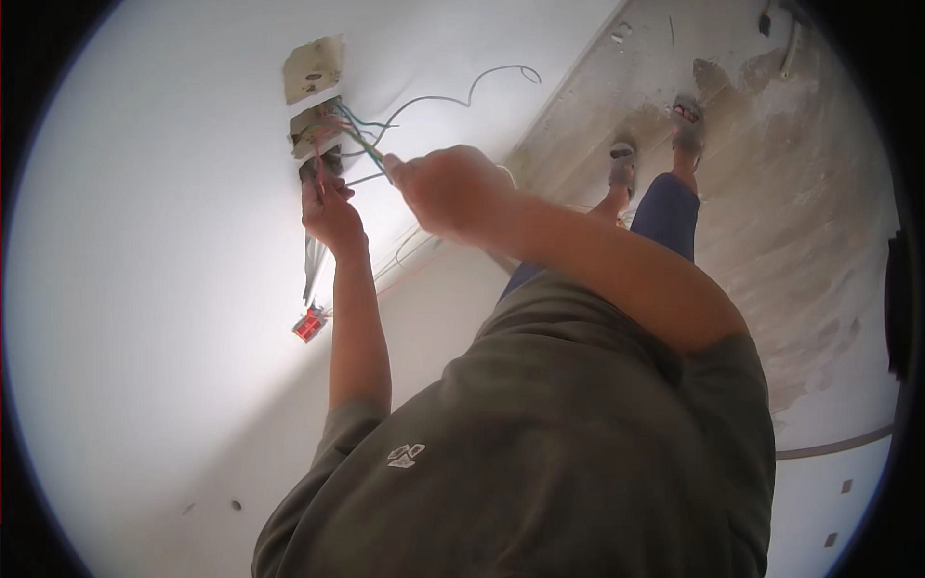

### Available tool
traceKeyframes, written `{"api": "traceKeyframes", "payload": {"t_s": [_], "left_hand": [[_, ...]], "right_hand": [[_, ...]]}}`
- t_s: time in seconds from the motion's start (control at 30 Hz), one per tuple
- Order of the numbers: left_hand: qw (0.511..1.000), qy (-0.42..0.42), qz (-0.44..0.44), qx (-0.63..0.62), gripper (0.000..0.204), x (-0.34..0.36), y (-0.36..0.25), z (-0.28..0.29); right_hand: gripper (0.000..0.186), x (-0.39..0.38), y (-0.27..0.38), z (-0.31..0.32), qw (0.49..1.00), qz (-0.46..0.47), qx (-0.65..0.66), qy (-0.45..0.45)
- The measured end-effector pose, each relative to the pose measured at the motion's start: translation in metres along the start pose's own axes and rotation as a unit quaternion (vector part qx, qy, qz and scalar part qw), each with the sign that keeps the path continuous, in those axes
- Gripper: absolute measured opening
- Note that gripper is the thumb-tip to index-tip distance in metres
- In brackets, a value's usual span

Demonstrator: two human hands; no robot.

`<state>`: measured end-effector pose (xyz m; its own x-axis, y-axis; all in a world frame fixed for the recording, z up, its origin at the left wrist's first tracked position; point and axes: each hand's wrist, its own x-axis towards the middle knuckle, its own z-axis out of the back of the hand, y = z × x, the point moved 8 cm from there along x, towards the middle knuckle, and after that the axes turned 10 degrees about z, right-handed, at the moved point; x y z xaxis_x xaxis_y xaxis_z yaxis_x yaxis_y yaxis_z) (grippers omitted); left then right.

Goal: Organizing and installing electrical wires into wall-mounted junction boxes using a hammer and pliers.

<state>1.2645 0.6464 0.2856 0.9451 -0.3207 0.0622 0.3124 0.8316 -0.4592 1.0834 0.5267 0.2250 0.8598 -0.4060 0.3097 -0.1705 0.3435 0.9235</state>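
My right hand (453, 191) is closed in a fist, with a bundle of thin electrical wires (370, 149), green among them, running from its thumb side to an opening in the white wall. My left hand (331, 214) reaches up just below that opening, its fingers pinched at a reddish wire (320, 162). The opening is a wall box (306, 132) with a beige edge, and loose wire ends stick out around it. A long dark wire (424, 97) curls away from the box to the right, ending in a small loop.
Above the box sits another beige cutout (313, 72) in the wall. A red wired piece (308, 325) hangs below it against the wall. My sandalled feet stand on a stained floor (771, 222) at the right. Loose wires (405, 252) trail near the wall's base.
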Motion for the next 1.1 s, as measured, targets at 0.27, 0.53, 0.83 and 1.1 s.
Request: {"api": "traceKeyframes", "payload": {"t_s": [0.27, 0.53, 0.83, 1.1], "left_hand": [[0.996, 0.007, -0.071, 0.060, 0.018, -0.011, 0.000, 0.003], [0.997, 0.003, -0.067, 0.032, 0.021, -0.002, 0.005, 0.013], [0.983, -0.018, -0.179, 0.036, 0.028, -0.064, 0.030, 0.057], [0.729, 0.245, 0.239, -0.593, 0.025, -0.037, 0.087, 0.004]], "right_hand": [[0.027, -0.012, -0.008, -0.015, 0.991, -0.013, 0.084, -0.101], [0.025, -0.020, 0.034, -0.052, 0.977, -0.012, 0.199, -0.075], [0.028, -0.027, 0.025, -0.005, 0.894, -0.118, 0.368, -0.228], [0.029, -0.017, 0.062, -0.008, 0.931, -0.205, 0.237, -0.185]]}}
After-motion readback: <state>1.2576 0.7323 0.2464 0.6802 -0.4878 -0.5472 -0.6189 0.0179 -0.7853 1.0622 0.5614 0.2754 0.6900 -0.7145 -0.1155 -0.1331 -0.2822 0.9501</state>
